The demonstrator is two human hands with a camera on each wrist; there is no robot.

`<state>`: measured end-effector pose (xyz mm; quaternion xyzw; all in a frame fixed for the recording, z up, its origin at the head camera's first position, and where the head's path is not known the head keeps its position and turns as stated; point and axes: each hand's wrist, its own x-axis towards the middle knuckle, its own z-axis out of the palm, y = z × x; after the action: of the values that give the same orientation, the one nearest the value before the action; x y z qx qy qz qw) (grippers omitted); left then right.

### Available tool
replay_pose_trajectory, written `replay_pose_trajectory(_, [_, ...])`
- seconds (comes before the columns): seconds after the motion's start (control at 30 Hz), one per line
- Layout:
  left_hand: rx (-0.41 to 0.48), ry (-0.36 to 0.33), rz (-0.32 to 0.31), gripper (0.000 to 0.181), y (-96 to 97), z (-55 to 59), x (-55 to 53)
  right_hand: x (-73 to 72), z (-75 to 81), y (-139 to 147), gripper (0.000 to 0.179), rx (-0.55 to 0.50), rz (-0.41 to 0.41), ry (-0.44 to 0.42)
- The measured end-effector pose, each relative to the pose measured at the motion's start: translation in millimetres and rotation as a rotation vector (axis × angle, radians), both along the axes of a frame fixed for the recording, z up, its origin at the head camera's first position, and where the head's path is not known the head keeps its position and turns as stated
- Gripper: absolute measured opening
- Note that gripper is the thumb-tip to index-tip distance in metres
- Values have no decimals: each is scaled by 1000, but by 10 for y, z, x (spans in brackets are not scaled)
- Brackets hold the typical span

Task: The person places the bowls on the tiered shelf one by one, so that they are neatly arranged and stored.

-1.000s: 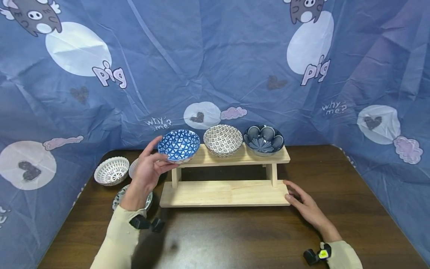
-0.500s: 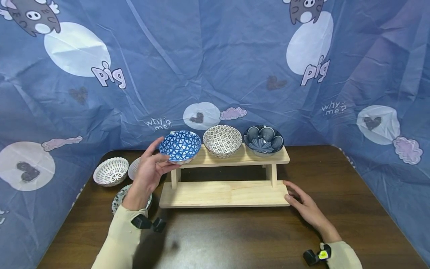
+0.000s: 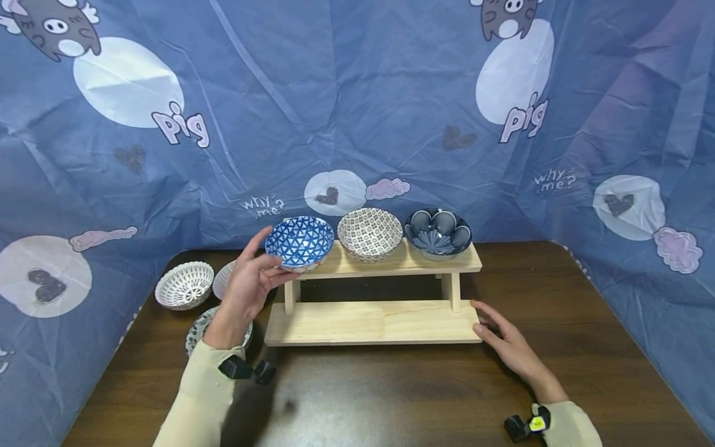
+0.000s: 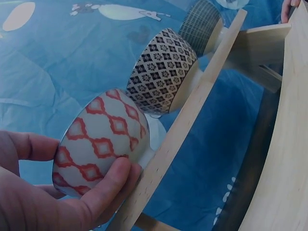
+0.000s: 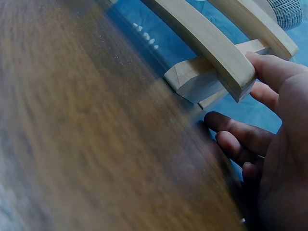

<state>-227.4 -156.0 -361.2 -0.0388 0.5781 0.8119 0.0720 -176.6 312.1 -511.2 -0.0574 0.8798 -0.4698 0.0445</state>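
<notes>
At the left end of the stand's upper shelf is a bowl [image 3: 300, 241], blue with white triangles inside and red diamonds outside [image 4: 103, 139]. My left hand [image 3: 246, 288] grips it from the left, thumb and fingers on opposite sides. In the left wrist view its foot appears to meet the shelf edge. The wooden two-tier stand [image 3: 374, 323] has my right hand [image 3: 511, 344] at its lower board's right end. Thumb and forefinger touch that end, while the other fingers hang loosely below in the right wrist view.
Beside the held bowl, the upper shelf carries a grey-patterned bowl [image 3: 370, 234] and a dark blue bowl [image 3: 438, 234]. On the brown table [image 3: 391, 397], left, stand a white patterned bowl [image 3: 185, 285], a partly hidden pale bowl [image 3: 222, 280] and a floral bowl [image 3: 197, 332]. Blue cloth [image 3: 391, 93] hangs behind.
Over the second, my left hand and the blue-and-white bowl have shifted slightly right along the upper shelf. Between the last two frames hardly anything moves. My right hand stays at the board's end.
</notes>
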Motion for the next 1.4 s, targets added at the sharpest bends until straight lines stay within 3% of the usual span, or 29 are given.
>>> replay_pose_trajectory(0.43, [-39, 29, -76, 77, -53, -48, -4, 2, 5, -14, 56, 15, 1, -24])
replay_pose_trajectory(0.7, [-59, 59, -103, 76, -79, -73, 8, 8, -2, -8, 53, 37, -8, 26])
replay_pose_trajectory(0.93, [-149, 66, -131, 73, -131, -29, 50, 6, -12, 3, 53, 10, -2, 35])
replay_pose_trajectory(1.17, [-158, 84, -91, 70, -318, 28, 189, 11, -14, -3, 52, 27, -7, 37])
replay_pose_trajectory(1.4, [-123, 192, -88, 68, -632, -38, 395, 2, -4, -9, 54, 21, -7, 15])
